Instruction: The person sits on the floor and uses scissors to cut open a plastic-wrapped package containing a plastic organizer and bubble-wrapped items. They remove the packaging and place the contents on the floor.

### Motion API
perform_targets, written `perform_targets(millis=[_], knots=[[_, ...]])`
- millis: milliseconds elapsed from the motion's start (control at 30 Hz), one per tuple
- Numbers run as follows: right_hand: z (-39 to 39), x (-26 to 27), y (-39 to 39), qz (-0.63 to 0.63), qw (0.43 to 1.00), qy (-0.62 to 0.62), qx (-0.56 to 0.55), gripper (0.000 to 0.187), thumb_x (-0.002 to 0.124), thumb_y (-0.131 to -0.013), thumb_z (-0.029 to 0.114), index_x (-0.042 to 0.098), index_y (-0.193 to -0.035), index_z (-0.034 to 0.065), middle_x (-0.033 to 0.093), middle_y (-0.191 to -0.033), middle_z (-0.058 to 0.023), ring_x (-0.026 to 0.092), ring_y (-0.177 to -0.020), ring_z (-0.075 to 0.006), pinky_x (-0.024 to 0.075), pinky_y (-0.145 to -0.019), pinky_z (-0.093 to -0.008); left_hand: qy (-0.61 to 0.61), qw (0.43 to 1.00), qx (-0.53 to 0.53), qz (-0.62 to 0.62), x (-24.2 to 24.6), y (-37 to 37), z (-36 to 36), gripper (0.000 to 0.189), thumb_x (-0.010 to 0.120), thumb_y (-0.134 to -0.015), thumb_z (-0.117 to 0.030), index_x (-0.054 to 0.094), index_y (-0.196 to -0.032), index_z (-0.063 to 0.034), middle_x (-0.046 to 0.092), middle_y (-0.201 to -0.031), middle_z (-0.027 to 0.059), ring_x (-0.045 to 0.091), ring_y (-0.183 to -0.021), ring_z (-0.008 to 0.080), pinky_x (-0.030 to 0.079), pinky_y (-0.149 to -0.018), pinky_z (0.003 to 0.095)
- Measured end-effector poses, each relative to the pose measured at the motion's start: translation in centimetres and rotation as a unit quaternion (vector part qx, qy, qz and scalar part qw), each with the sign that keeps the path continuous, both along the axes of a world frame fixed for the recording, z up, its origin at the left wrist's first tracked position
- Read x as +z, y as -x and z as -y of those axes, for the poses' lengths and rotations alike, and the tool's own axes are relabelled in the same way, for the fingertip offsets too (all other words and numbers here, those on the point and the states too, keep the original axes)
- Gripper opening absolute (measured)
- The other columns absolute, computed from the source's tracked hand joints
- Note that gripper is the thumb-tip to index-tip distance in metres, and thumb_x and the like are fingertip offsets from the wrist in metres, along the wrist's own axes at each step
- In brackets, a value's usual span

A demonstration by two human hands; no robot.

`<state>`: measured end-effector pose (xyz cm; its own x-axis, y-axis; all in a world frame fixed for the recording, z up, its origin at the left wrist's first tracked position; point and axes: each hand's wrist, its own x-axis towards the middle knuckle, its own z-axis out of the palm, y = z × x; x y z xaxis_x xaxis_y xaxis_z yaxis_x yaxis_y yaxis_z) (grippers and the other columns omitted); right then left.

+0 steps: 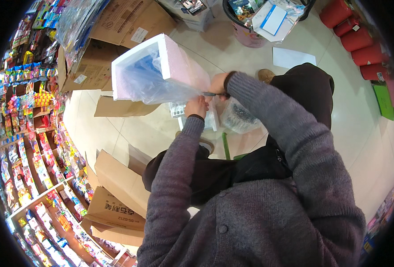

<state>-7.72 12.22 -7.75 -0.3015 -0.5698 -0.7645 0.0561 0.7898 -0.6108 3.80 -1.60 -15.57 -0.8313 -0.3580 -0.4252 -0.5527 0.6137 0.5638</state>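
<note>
A white foam box point(187, 66) lies tilted in front of me, its mouth towards the left. Clear plastic film point(157, 90) hangs from inside it, over something blue. My right hand point(219, 85) is closed on a dark-handled tool point(210, 94), perhaps scissors or a knife, beside the box's lower right corner. Just below it, my left hand point(197, 106) pinches the edge of the film. Beneath my hands are a white foam piece point(213, 120) and a pale item with dark round spots point(176, 110). A clear plastic bag with dark contents point(240, 116) rests on the floor to the right.
Open cardboard boxes stand at the upper left point(100, 66) and lower left point(117, 207). Shelves of small colourful packets point(37, 160) line the left side. A full bin point(247, 35) stands at the top, near a white sheet point(293, 57). Red containers point(362, 40) line the upper right.
</note>
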Motion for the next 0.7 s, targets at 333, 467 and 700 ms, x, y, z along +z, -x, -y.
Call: perform_targets(millis=[333, 467, 700], knots=[[4.1, -4.0, 2.6, 0.152, 0.980, -0.125, 0.005, 0.043, 0.087, -0.063, 0.034, 0.057, -0.072, 0.0037, 0.058, -0.062, -0.0088, 0.054, -0.049, -0.0156, 0.0466, -0.048, -0.0311, -0.030, 0.999, 0.014, -0.002, 0.7, -0.4, -0.3, 0.041, 0.044, -0.090, -0.029, 0.068, -0.065, -0.0073, 0.065, -0.058, 0.0057, 0.066, -0.057, 0.0197, 0.051, -0.061, 0.0350], [3.4, -5.0, 3.0, 0.166, 0.979, -0.107, 0.045, 0.040, 0.082, -0.070, 0.037, 0.059, -0.075, 0.0045, 0.060, -0.064, -0.0078, 0.055, -0.050, -0.0138, 0.0465, -0.050, -0.0301, -0.078, 0.995, 0.032, -0.044, 1.2, -0.5, 0.0, 0.039, 0.048, -0.087, -0.024, 0.065, -0.063, 0.0014, 0.062, -0.055, 0.0106, 0.064, -0.051, 0.0195, 0.049, -0.052, 0.0316], [0.7, -4.9, 2.1, 0.121, 0.982, -0.132, 0.065, 0.043, 0.079, -0.073, 0.042, 0.060, -0.079, 0.0042, 0.062, -0.065, -0.0083, 0.056, -0.055, -0.0124, 0.0463, -0.051, -0.0278, -0.115, 0.988, 0.084, -0.053, 1.7, -0.6, -0.1, 0.037, 0.047, -0.084, -0.021, 0.063, -0.061, 0.0036, 0.062, -0.055, 0.0122, 0.062, -0.050, 0.0198, 0.048, -0.051, 0.0312]])
